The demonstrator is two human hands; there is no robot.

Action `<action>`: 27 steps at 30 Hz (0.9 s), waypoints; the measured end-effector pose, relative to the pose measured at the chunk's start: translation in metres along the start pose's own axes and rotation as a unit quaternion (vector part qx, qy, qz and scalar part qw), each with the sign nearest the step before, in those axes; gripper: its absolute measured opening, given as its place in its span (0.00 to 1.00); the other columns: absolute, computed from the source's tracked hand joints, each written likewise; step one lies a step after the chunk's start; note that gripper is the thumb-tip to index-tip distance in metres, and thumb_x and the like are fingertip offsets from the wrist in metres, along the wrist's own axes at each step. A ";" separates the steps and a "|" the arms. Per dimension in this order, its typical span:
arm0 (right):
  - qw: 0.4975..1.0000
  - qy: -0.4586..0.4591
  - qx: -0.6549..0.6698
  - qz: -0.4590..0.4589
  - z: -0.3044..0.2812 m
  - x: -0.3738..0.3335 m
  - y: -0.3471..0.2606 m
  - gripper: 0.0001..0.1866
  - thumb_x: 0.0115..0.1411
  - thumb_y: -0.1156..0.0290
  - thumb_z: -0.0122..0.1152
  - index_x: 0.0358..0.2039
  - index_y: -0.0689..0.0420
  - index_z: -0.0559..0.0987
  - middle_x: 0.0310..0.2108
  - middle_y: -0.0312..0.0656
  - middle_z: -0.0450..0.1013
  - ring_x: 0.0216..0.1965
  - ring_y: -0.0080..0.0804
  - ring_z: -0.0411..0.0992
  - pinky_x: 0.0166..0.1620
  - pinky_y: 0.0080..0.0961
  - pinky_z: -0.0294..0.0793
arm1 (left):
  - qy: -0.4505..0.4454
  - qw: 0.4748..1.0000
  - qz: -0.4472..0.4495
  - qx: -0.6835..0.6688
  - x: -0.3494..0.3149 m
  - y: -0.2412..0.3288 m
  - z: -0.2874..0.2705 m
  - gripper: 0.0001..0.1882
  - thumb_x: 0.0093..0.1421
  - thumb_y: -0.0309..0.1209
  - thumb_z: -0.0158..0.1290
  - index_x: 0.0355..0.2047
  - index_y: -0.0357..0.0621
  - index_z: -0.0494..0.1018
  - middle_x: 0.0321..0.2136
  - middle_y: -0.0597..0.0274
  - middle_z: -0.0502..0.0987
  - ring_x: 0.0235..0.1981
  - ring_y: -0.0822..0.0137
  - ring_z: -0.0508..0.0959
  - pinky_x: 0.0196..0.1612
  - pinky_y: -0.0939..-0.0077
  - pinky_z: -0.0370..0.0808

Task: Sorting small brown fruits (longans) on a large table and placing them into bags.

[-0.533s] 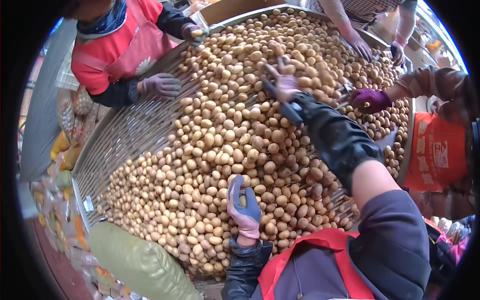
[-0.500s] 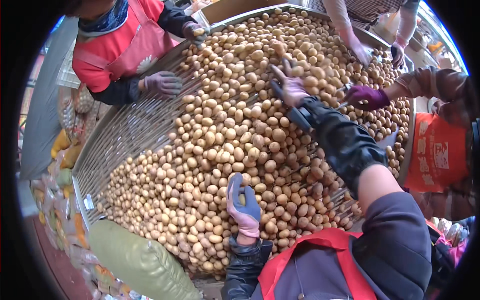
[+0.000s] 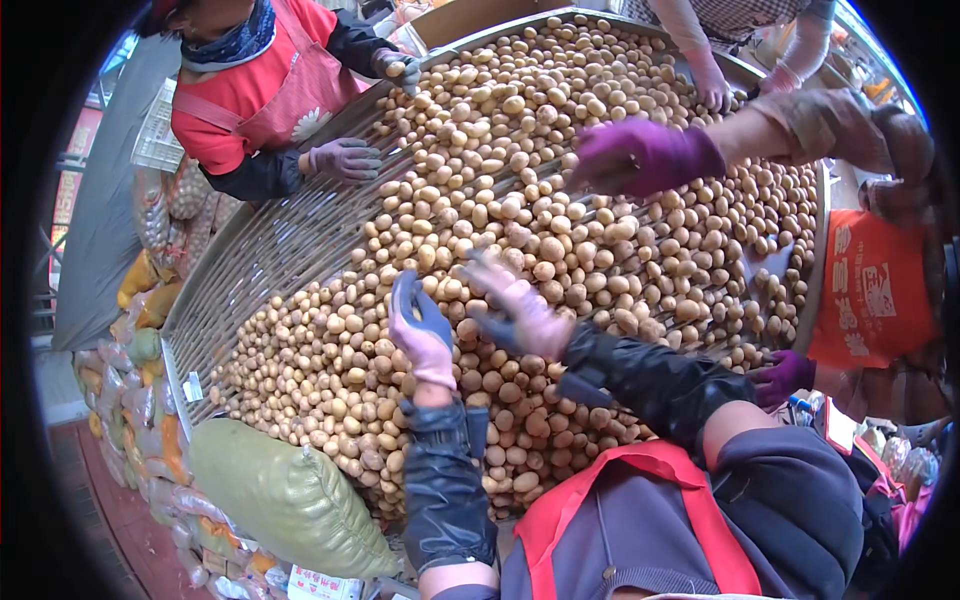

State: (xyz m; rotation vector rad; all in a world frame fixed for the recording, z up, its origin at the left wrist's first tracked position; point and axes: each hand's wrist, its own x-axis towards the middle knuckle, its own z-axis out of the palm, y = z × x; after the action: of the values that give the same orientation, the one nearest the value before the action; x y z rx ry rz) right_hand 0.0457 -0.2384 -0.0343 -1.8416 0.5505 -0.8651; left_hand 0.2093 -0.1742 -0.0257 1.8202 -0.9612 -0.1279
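Note:
Small tan potatoes (image 3: 345,350) cover a sloping slatted rack (image 3: 270,250). My left hand (image 3: 424,335), in a pink and grey-blue glove, hovers over the middle of the pile with thumb and fingers apart; no potato shows in it. Just to its right, my right hand (image 3: 530,315) in a similar glove is spread open above the potatoes, its fingertips smeared by motion. Both my forearms wear black sleeve covers.
A co-worker's purple-gloved hand (image 3: 645,158) reaches across from the right; another purple glove (image 3: 785,378) is near the right edge. Two more people work along the far side. A stuffed green sack (image 3: 285,495) leans at the near left corner. Filled bags (image 3: 150,400) lie beyond it.
My right hand has drawn back toward me and left, while my left hand has moved left and farther from me. A co-worker's purple glove has swung in over the far potatoes.

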 end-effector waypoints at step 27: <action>0.952 0.049 0.069 0.293 -0.138 -0.196 -0.062 0.25 0.68 0.69 0.52 0.64 0.61 0.66 0.64 0.51 0.64 0.65 0.45 0.63 0.64 0.36 0.64 | -0.194 0.964 0.099 0.156 0.018 0.043 0.055 0.18 0.59 0.37 0.57 0.49 0.48 0.71 0.33 0.50 0.81 0.33 0.49 0.81 0.36 0.56 0.77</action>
State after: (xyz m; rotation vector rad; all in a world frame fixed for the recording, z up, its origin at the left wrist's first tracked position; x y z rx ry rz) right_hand -0.1869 -0.1572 -0.0042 -1.3944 1.0101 -0.5703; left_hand 0.1709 -0.2334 -0.0100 2.0118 -1.5045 -0.2244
